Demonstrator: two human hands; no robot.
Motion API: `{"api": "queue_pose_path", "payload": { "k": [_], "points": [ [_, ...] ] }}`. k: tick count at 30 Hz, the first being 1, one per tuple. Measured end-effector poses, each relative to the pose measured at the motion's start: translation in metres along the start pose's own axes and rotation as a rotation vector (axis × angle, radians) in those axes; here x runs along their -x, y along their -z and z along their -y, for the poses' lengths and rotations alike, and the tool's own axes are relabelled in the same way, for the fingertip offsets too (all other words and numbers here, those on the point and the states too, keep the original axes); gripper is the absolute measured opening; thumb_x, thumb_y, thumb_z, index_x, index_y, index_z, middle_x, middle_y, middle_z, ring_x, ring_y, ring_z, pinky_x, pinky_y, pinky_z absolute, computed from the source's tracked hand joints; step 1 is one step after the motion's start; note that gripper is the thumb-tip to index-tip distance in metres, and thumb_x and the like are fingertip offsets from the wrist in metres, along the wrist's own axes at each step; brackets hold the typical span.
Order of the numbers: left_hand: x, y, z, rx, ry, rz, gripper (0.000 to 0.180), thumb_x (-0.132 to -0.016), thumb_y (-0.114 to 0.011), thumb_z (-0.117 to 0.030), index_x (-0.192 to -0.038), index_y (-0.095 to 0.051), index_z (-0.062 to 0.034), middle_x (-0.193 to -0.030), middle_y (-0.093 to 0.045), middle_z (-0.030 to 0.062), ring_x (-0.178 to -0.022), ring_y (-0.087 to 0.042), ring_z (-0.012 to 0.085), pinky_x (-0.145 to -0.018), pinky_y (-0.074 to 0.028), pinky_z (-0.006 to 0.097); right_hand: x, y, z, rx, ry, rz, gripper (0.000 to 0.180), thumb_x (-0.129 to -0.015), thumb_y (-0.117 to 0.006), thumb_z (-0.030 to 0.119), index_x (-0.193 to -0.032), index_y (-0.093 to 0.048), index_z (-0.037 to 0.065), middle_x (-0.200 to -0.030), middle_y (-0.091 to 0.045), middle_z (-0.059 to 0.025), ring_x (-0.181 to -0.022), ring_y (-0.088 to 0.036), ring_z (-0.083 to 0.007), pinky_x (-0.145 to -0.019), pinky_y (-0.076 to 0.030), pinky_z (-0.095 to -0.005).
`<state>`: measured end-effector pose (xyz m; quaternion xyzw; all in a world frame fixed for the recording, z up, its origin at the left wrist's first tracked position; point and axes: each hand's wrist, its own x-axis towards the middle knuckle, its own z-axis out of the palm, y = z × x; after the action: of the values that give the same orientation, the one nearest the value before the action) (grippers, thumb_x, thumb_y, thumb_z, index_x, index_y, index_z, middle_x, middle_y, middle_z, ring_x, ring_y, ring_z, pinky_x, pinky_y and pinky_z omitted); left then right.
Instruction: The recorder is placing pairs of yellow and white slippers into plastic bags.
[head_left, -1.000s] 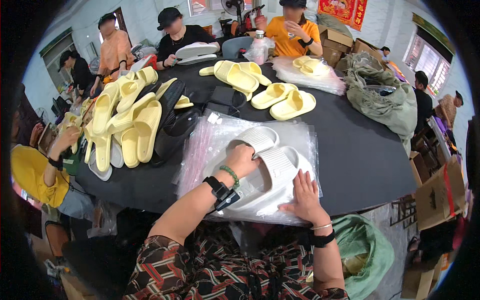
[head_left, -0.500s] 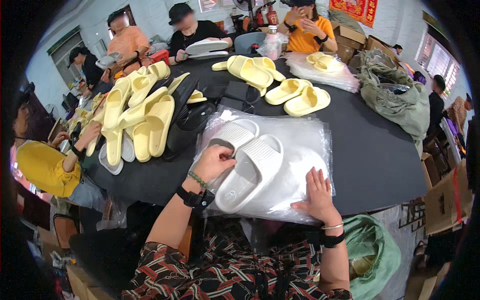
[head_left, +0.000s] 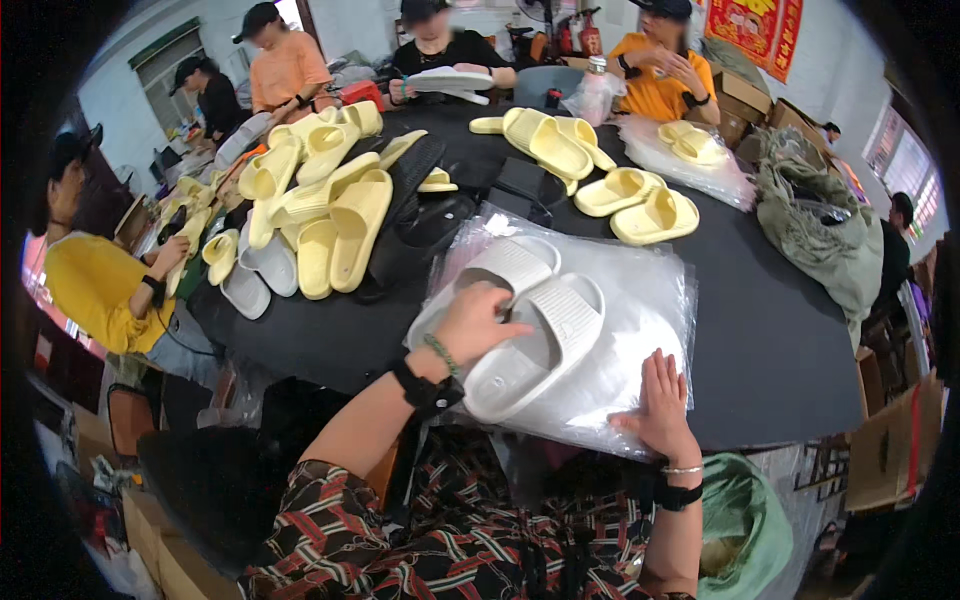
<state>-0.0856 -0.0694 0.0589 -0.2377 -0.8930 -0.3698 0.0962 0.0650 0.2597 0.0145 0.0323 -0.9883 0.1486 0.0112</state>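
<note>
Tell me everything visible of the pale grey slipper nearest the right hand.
The pale grey slipper is a backless, open-toed slide that looks like moulded foam or rubber. A broad, ribbed strap spans its front; a small mark shows near the heel. It lies sole down on stacked clear bags, toe pointing away and rightward, beside a matching slipper. The left hand is at its left edge, thumb over the footbed; its grip is unclear.

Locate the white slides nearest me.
In the head view, the white slides lie near the centre on clear plastic bags, at the left hand and left of the right hand.
</note>
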Motion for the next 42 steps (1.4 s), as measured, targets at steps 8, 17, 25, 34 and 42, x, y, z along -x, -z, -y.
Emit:
{"api": "queue_pose_path", "payload": {
  "k": [8, 17, 25, 34, 42],
  "points": [
    [0.003, -0.008, 0.01, -0.159, -0.088, -0.069, 0.027, -0.08, -0.075, -0.025, -0.072, -0.068, -0.0002, -0.075, -0.063, 0.0183, -0.074, -0.064, 0.0362, -0.069, -0.051, 0.045, 0.004, -0.008, -0.005, -0.026, 0.036, -0.014, 0.127, -0.068, -0.073, 0.073, -0.152, -0.023, -0.008, -0.162, -0.017, -0.0294, -0.152, -0.01, -0.0445, -0.121, -0.009, -0.0556],
    [-0.02, 0.167, 0.012, -0.29, -0.13, -0.303, 0.018, -0.072, -0.064, -0.01, -0.086, -0.074, -0.0045, -0.078, -0.067, 0.0154, -0.075, -0.065, 0.0329, -0.07, -0.053, 0.043, 0.005, -0.003, -0.009, 0.008, -0.011, 0.045, 0.133, -0.064, -0.068, 0.079, -0.153, -0.021, -0.007, -0.164, -0.013, -0.0254, -0.153, -0.005, -0.0417, -0.122, -0.006, -0.0548],
    [-0.1, 0.367, 0.099, -0.804, 0.292, -0.704, 0.03, -0.08, -0.077, -0.024, -0.092, -0.071, 0.0023, -0.089, -0.071, 0.0227, -0.082, -0.07, 0.0363, -0.075, -0.056, 0.042, 0.001, -0.014, -0.017, 0.021, 0.051, -0.002, 0.132, -0.064, -0.072, 0.075, -0.154, -0.02, -0.006, -0.164, -0.013, -0.0246, -0.153, -0.005, -0.0413, -0.121, -0.006, -0.0554],
    [-0.016, 0.144, -0.021, -0.358, -0.233, -0.363, 0.04, -0.084, -0.065, -0.019, -0.118, -0.058, -0.0003, -0.13, -0.053, 0.0223, -0.121, -0.052, 0.0419, -0.099, -0.045, 0.051, 0.005, -0.005, -0.006, 0.004, 0.012, 0.032, 0.129, -0.066, -0.075, 0.071, -0.152, -0.022, -0.009, -0.163, -0.015, -0.0278, -0.153, -0.006, -0.0428, -0.121, -0.006, -0.0551],
    [0.051, -0.052, -0.066, -0.221, -0.26, 0.128, 0.065, -0.095, -0.06, -0.045, -0.146, -0.046, -0.0072, -0.155, -0.036, 0.0216, -0.148, -0.028, 0.0395, -0.114, -0.02, 0.067, -0.002, 0.004, -0.001, -0.007, -0.003, 0.051, 0.125, -0.069, -0.076, 0.069, -0.152, -0.023, -0.008, -0.161, -0.017, -0.0299, -0.152, -0.009, -0.0447, -0.121, -0.01, -0.0563]
  ]
}}
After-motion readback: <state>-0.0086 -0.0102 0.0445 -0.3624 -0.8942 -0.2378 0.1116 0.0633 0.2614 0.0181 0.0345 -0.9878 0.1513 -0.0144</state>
